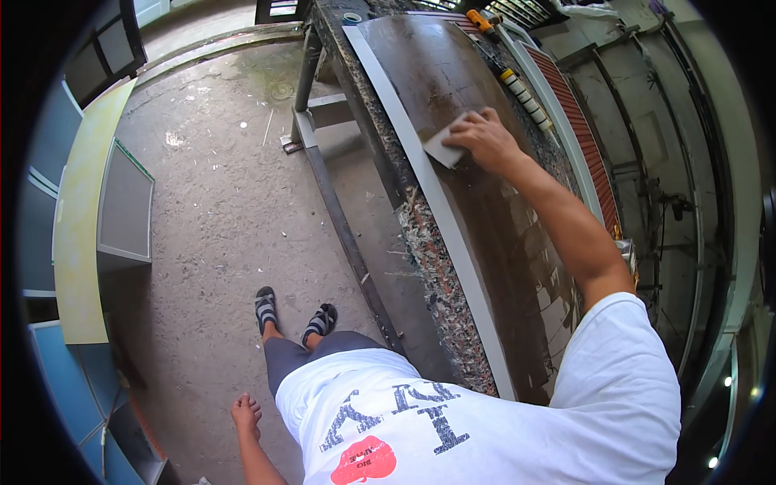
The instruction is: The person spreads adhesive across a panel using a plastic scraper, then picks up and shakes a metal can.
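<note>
My right hand [489, 139] grips a flat, pale spreader [447, 149], its edge against a long brown panel [505, 234]. The panel has a glossy, wet-looking coat, with bare streaks and pale patches toward its near end. Along its left side runs a light grey strip [424, 174]. My left hand [246, 413] hangs low beside my body, away from the bench, its fingers loosely bent and nothing visible in them.
The panel lies on a crusted workbench [440, 287] with metal legs. Beyond it are a yellow-and-white tube [525, 99], an orange tool [480, 22], a roll of tape [352, 18] and a red ribbed panel [574, 129]. A yellow board [87, 218] and grey cabinet [127, 206] stand left.
</note>
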### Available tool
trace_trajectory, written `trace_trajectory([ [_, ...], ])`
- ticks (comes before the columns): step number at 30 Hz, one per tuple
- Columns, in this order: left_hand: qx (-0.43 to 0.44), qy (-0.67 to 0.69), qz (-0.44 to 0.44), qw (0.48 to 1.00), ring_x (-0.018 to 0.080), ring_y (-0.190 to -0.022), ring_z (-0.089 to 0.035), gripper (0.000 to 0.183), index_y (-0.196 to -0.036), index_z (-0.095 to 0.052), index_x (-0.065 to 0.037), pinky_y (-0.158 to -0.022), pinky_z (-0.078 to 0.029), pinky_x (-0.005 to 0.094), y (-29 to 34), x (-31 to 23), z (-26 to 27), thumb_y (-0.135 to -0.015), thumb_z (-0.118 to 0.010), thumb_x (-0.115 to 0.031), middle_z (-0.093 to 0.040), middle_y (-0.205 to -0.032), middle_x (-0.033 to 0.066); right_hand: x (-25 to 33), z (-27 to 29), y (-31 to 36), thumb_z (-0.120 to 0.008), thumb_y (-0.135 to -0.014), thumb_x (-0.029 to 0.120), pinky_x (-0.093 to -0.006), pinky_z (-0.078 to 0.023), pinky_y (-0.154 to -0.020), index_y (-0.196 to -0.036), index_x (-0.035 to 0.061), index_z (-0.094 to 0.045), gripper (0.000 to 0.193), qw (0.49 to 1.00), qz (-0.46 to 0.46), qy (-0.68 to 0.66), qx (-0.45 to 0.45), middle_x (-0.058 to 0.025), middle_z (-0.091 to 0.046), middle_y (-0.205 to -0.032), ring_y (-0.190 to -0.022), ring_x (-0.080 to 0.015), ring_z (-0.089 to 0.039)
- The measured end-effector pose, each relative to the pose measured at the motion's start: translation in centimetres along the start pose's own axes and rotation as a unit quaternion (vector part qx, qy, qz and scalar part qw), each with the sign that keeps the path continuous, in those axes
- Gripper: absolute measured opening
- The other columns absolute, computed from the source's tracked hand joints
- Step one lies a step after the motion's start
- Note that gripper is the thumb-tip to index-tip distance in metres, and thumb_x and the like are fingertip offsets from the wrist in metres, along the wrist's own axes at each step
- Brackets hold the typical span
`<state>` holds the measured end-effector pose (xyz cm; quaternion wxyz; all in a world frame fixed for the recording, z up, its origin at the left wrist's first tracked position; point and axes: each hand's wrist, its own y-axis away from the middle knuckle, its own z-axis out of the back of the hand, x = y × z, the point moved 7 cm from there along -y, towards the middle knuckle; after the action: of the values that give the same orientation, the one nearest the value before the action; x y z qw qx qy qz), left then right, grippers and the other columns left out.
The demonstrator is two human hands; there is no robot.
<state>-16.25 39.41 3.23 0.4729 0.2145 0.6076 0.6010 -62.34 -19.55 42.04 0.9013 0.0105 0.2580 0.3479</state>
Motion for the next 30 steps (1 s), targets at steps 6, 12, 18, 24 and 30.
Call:
trace_trajectory([
  [6, -0.003, -0.014, 0.014, 1.0, 0.0132, -0.067, -0.053, 0.021, -0.105, -0.055, -0.01, -0.06, -0.042, 0.0276, -0.4, 0.7, -0.4, -0.096, -0.055, -0.029, -0.056, -0.082, 0.0021, -1.1, 0.6, 0.0, -0.053, -0.082, 0.008, -0.0362, -0.029, -0.095, -0.108, 0.025, -0.072, 0.037, 0.999, 0.001, -0.052, -0.003, 0.0087, -0.067, -0.113, -0.103, -0.0153, -0.053],
  [12, 0.004, -0.016, -0.001, 1.0, 0.0148, -0.07, -0.054, 0.025, -0.108, -0.055, -0.01, -0.062, -0.043, 0.0289, -0.6, -0.8, -0.4, -0.096, -0.055, -0.031, -0.057, -0.085, 0.0037, -0.2, -0.2, 0.2, -0.052, -0.084, 0.009, -0.0374, -0.029, -0.093, -0.107, 0.0259, -0.073, 0.036, 0.999, -0.019, -0.043, 0.012, 0.0089, -0.066, -0.114, -0.104, -0.0155, -0.052],
  [18, 0.015, -0.014, -0.008, 1.0, 0.0149, -0.069, -0.054, 0.025, -0.11, -0.055, -0.01, -0.061, -0.044, 0.0284, -0.8, -1.6, -1.1, -0.097, -0.054, -0.031, -0.057, -0.085, 0.0031, -1.3, 1.1, -0.4, -0.05, -0.086, 0.01, -0.0401, -0.029, -0.092, -0.108, 0.027, -0.072, 0.035, 0.999, -0.03, -0.023, 0.029, 0.0092, -0.066, -0.115, -0.105, -0.0156, -0.052],
  [24, 0.02, -0.041, -0.002, 0.999, 0.0147, -0.069, -0.054, 0.027, -0.112, -0.054, -0.01, -0.06, -0.044, 0.0272, -2.9, -0.5, -0.3, -0.096, -0.053, -0.031, -0.056, -0.084, 0.0029, -2.6, -0.4, -4.3, -0.052, -0.088, 0.016, -0.0535, -0.024, -0.104, -0.102, 0.0293, -0.074, 0.028, 0.998, -0.018, 0.003, -0.061, 0.012, -0.069, -0.108, -0.105, -0.0142, -0.053],
  [30, 0.034, -0.02, -0.014, 0.999, 0.014, -0.069, -0.054, 0.026, -0.111, -0.054, -0.009, -0.06, -0.043, 0.0271, -2.8, -1.2, -0.2, -0.096, -0.053, -0.031, -0.056, -0.083, 0.0028, -2.2, -0.2, -4.9, -0.054, -0.084, 0.008, -0.0572, -0.016, -0.112, -0.102, 0.0273, -0.074, 0.033, 0.998, 0.007, -0.059, 0.034, 0.0106, -0.068, -0.112, -0.118, -0.0165, -0.049],
])
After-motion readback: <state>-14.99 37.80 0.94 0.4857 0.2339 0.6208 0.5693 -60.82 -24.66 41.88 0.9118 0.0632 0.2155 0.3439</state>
